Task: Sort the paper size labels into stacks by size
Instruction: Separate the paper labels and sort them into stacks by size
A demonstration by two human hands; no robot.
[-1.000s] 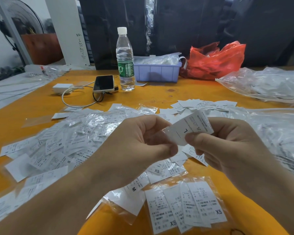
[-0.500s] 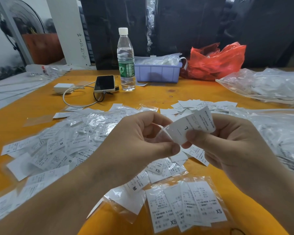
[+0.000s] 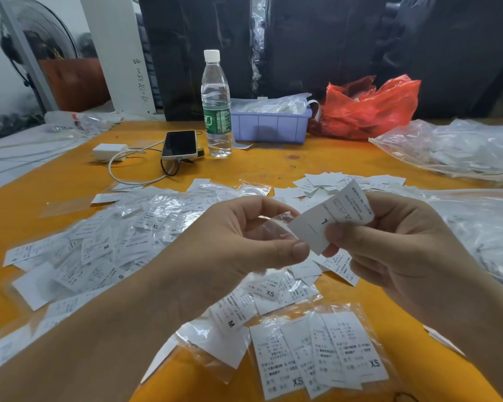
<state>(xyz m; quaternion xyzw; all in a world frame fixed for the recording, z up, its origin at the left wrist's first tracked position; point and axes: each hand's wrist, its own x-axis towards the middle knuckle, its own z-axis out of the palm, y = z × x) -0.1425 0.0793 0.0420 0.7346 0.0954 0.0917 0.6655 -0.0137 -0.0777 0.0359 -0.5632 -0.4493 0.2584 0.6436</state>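
The right hand (image 3: 395, 245) pinches the L label (image 3: 330, 217) tight in its grip. The left hand (image 3: 230, 250) pinches a clear sleeve (image 3: 276, 227) at its lower-left end. The label slants up-right, above the tabletop (image 3: 273, 166).

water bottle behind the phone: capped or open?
Capped. The white cap sits on the upright water bottle, which stands beside the phone.

L label (image 3: 330, 219): matt white paper | sleeve (image 3: 273, 227): clear glossy plastic film | table (image 3: 273, 166): smooth orange | bottle (image 3: 216, 105): clear plastic
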